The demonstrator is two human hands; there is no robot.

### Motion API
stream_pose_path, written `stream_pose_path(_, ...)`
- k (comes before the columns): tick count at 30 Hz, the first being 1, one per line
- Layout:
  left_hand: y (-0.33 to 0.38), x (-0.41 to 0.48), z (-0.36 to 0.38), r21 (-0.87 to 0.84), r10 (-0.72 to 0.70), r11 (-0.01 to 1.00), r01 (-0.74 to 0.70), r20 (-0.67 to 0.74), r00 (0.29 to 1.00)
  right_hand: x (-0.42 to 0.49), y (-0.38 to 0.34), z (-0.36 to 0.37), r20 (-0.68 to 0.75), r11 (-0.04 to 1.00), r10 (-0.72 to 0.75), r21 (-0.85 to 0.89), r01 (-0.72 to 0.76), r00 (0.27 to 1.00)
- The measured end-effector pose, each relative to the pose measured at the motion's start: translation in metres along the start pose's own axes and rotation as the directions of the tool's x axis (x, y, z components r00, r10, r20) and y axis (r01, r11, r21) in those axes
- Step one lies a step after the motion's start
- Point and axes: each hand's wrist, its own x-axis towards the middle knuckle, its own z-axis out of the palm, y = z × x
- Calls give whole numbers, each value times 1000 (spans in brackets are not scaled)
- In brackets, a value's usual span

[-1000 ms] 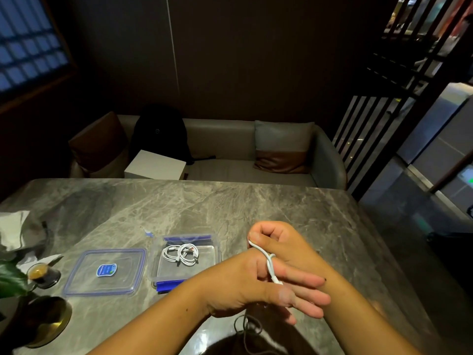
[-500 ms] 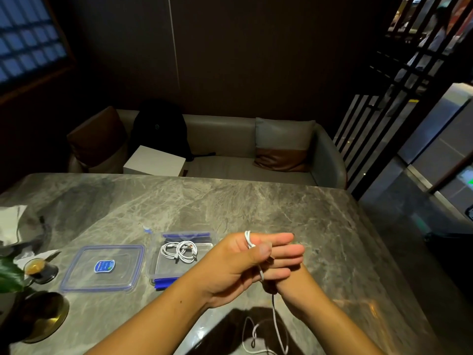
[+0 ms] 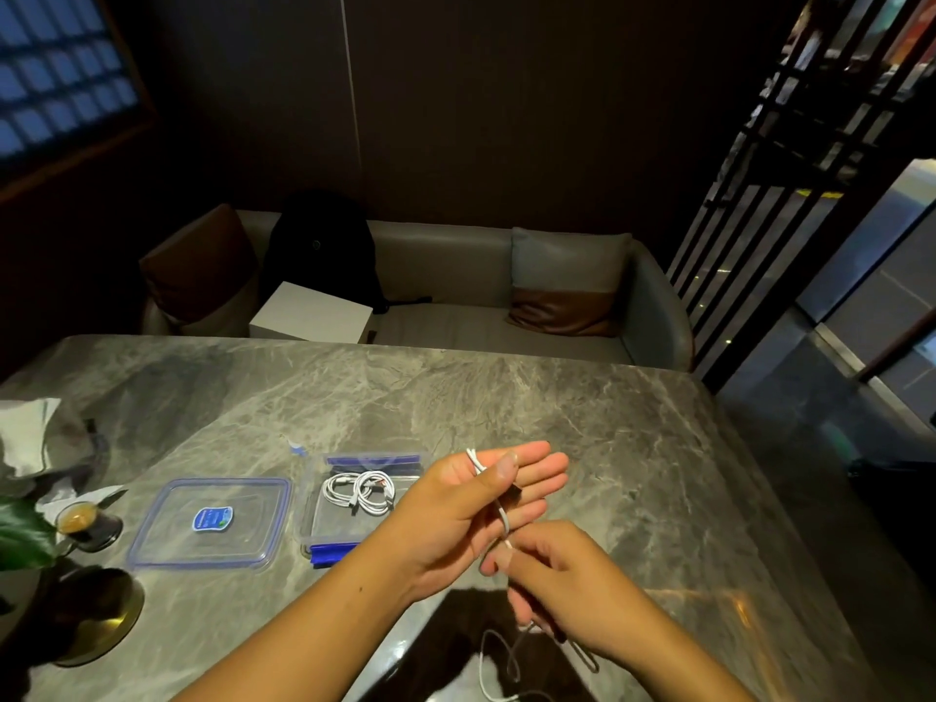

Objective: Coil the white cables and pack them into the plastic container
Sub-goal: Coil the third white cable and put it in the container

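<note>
Now the left grip [image 3: 456, 514] holds its fingers flat, thumb pinning 1 white cable [image 3: 502, 516]. The curled right grip [image 3: 572, 590] pinches it lower. At 9 o'clock on the desk [image 3: 557, 397] sits 1 plastic container [image 3: 306, 504] with 2 coiled cables [image 3: 359, 491], then 1 lid [image 3: 212, 547].

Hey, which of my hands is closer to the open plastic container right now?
Left. The left hand is just right of the plastic container; the right hand sits farther right and nearer your body. Both pinch the white cable.
</note>
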Motion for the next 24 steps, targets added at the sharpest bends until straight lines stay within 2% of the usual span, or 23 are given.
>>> stream_pose_path(4,0,1,-5,126,-46,991,53,-61,997,-6,3,-10,27,995,-77,-59,78,997)
stream_pose_path(8,-4,2,-9,209,-94,971,115,-108,990,-12,-1,-28,17,986,-123,119,120,992)
stream_pose_path(11,-6,1,-8,167,-146,973,158,-80,986,-14,-5,-42,30,970,-169,180,161,985)
stream_pose_path(16,-7,-1,-6,259,-177,951,169,10,984,-15,-8,-58,81,968,-188,181,171,979)
stream_pose_path(20,-7,-4,-5,284,-229,938,198,78,970,-12,-7,-73,8,978,-208,-27,209,978)
stream_pose_path(24,-13,-5,-3,351,-267,912,213,114,957,-7,-12,-74,-22,902,-340,-290,320,940)
